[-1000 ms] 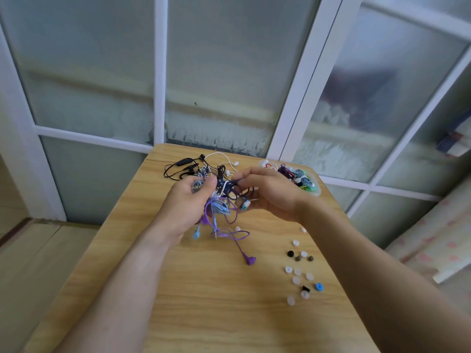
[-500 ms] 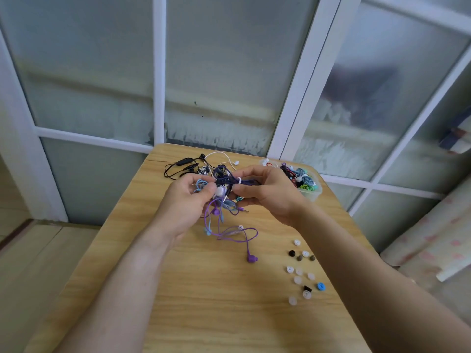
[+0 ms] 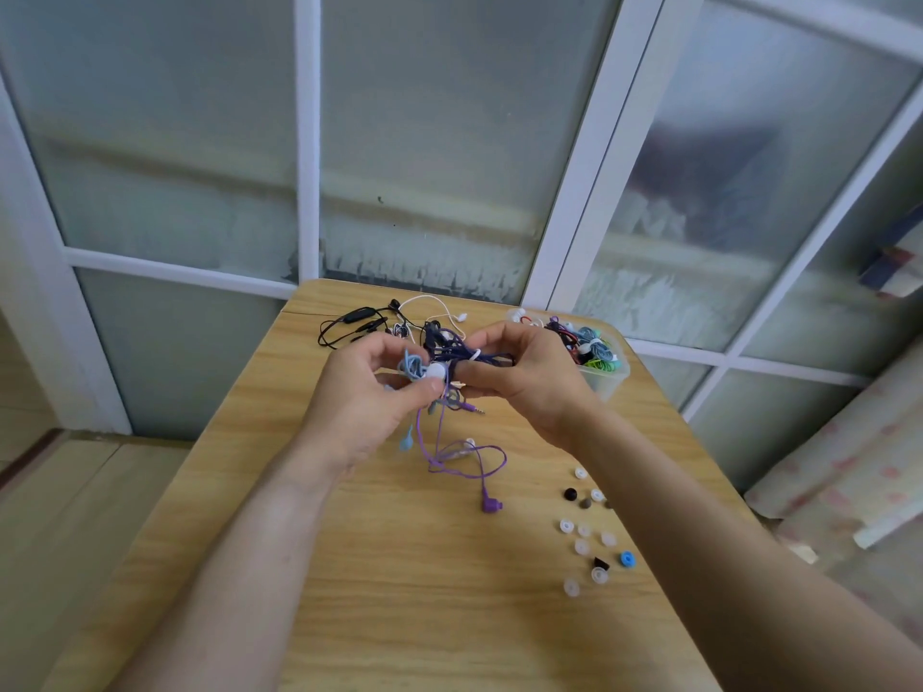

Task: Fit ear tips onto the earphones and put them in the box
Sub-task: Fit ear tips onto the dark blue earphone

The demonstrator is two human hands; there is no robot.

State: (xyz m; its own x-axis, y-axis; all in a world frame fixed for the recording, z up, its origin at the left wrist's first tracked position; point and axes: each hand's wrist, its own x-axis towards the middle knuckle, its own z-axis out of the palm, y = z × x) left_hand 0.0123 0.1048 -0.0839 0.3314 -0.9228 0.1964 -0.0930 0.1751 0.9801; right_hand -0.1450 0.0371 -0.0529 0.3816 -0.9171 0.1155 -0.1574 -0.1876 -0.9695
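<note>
Left hand (image 3: pixel 372 392) and right hand (image 3: pixel 519 374) both pinch the tangled earphones (image 3: pixel 444 364), fingers curled, above the counter (image 3: pixel 399 591).

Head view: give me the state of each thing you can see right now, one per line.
Left hand: pinching a white ear tip against the bundle.
Right hand: gripping the dark blue earphones, coiled and tied.
Purple earphones: hanging loose onto the table.
Black earphones: lying untouched at the far edge.
Box: open, holding coiled earphones.
Loose ear tips: scattered on the table.
</note>
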